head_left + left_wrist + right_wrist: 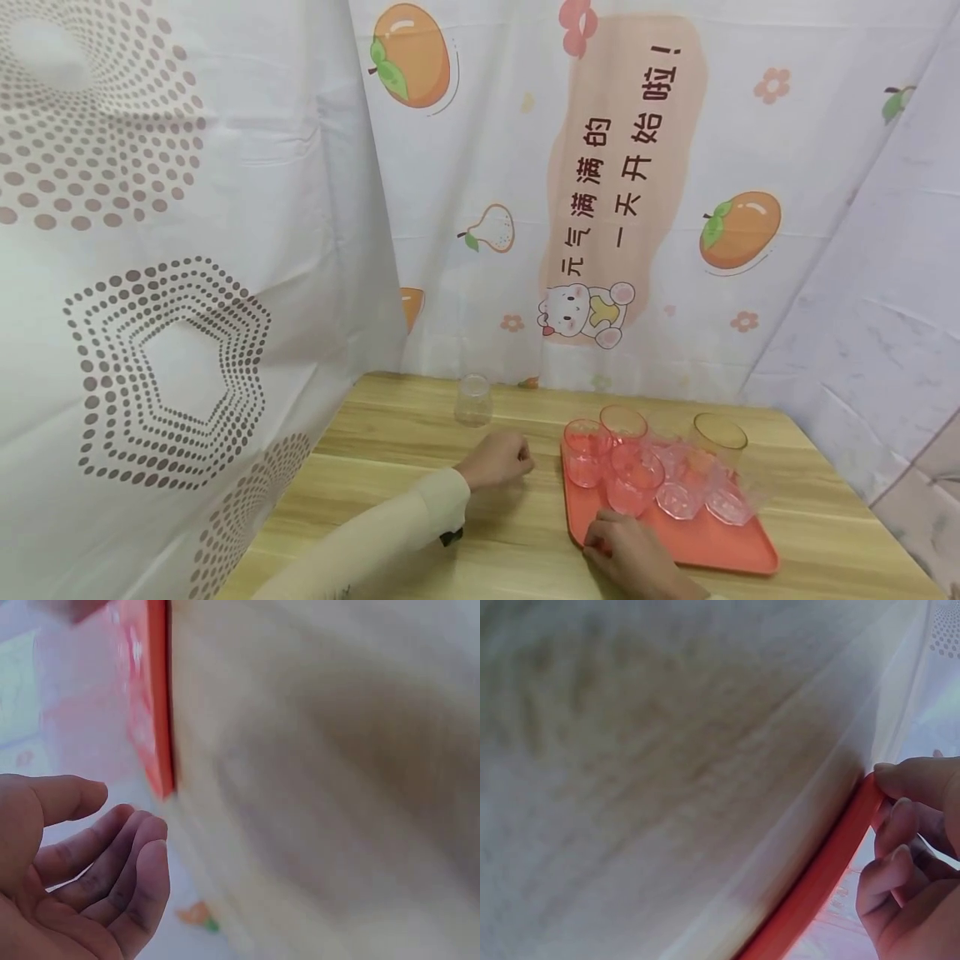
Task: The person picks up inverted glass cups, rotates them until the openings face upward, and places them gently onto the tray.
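Over the wooden table, my left hand (495,460) hovers left of the red tray (720,546), its fingers loosely curled around nothing. The left wrist view shows a gap between its thumb and fingers (142,892). My right hand (630,550) is at the tray's near left edge. In the right wrist view, the thumb lies on the rim (821,889) and the curled fingers are on its inner side, pinching it. Several cups stand on the tray, among them a red tumbler (585,454), a pink faceted cup (678,500) and an amber-rimmed cup (720,433).
A clear glass (473,402) stands alone toward the back of the table (397,454), left of the tray. Printed curtains (465,292) hang behind the table and along its left side. A pale curtain (847,333) hangs at the right.
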### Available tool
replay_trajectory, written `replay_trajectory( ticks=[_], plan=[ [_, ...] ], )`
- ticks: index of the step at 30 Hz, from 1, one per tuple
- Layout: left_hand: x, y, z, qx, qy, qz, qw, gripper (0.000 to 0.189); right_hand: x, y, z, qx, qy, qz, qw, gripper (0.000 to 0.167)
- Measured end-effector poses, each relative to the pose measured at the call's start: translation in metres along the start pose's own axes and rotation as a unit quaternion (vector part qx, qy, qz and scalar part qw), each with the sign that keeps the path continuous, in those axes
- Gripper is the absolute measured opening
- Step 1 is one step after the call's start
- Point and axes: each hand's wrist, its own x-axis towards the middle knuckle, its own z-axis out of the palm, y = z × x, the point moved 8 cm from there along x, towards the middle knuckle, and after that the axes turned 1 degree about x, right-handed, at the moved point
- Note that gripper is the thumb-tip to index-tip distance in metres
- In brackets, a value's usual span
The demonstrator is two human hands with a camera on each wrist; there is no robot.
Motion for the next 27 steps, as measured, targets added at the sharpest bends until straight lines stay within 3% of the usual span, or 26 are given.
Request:
replay_trajectory(
  ticks=[8,13,22,27],
  plan=[
    [0.017,-0.023,-0.046,0.018,0.051,0.002,0.9985,0.012,0.001,0.003,0.001,-0.001,-0.007,0.015,0.9999,0.017],
    [0.027,-0.036,-0.072,0.068,0.111,-0.011,0.9914,0.015,0.002,0.005,0.002,0.008,-0.019,0.029,0.9994,0.017],
    [0.039,-0.067,-0.089,0.141,0.161,-0.066,0.9746,0.021,0.004,0.002,0.000,0.023,-0.021,0.021,0.9993,0.017],
    [0.044,-0.071,-0.092,0.160,0.170,-0.069,0.9699,0.024,0.005,0.003,0.001,0.029,-0.028,0.029,0.9988,0.017]
  ],
)
